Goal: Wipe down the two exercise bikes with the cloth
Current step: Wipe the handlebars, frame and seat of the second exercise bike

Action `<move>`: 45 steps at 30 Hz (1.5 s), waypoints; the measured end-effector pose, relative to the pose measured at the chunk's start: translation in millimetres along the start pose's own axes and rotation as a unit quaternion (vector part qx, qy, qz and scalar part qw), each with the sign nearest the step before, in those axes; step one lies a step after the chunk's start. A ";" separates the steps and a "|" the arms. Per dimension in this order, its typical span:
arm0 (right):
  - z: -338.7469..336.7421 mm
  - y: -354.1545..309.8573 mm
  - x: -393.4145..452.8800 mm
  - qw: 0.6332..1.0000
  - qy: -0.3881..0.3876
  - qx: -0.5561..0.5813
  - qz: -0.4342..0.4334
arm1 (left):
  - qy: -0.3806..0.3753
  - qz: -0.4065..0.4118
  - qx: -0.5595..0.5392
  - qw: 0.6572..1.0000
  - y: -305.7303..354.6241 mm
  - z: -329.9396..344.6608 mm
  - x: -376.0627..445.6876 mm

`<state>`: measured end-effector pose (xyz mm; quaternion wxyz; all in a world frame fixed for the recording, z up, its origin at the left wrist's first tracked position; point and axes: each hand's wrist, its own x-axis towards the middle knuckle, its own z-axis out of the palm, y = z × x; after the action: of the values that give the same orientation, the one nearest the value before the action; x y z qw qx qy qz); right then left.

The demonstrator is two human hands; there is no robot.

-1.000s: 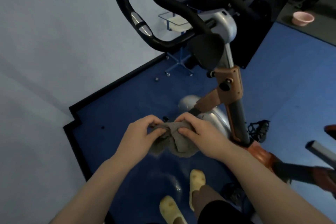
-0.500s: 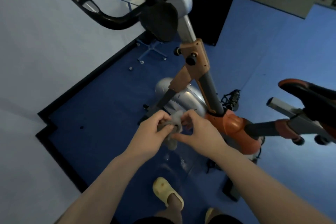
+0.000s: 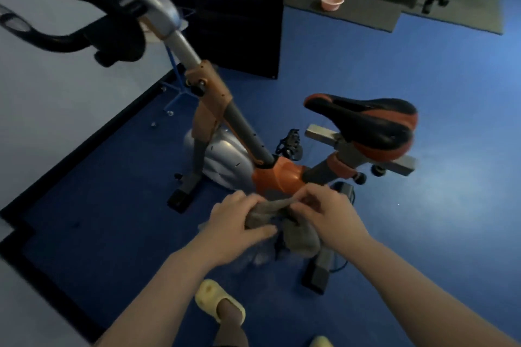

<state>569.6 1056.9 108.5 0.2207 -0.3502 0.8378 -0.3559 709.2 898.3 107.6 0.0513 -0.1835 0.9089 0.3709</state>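
Both forearms reach forward from the bottom edge and meet in front of the exercise bike (image 3: pixel 270 175), just below its orange frame. The left hand (image 3: pixel 236 222) curls its fingers over the top of the grey cloth (image 3: pixel 284 222), thumb pressed along the cloth's lower edge. The right hand (image 3: pixel 324 214) pinches the cloth's upper fold between thumb and fingertips. The cloth is bunched between the two hands, one end hanging below the right palm. The bike's saddle (image 3: pixel 366 124) sits above and right of the hands.
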 end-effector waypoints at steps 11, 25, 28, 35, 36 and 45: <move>-103.5 93.0 -81.5 0.985 0.128 -0.045 0.111 | 0.129 0.048 -0.032 0.990 153.3 126.7 33.8; -200.7 209.2 -67.9 0.960 0.135 0.163 0.183 | -0.158 0.160 -0.105 0.969 233.4 222.8 121.1; -227.1 244.8 -41.2 0.981 0.084 0.017 0.174 | -0.202 0.117 -0.010 0.972 244.4 228.7 165.8; -279.5 297.7 9.7 0.968 -0.067 -0.221 0.100 | -0.182 -0.047 0.022 0.982 260.0 237.5 263.8; -289.5 304.5 18.1 0.966 -0.074 -0.233 0.086 | -0.184 -0.058 0.021 0.981 263.3 241.8 280.0; -377.2 362.7 96.0 0.972 -0.079 -0.213 0.067 | -0.157 -0.132 -0.018 0.979 306.3 262.3 369.9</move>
<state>117.1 1334.0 69.4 0.2298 -0.3590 0.8959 -0.1252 241.0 1172.1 34.8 0.2381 -0.2422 0.8505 0.4017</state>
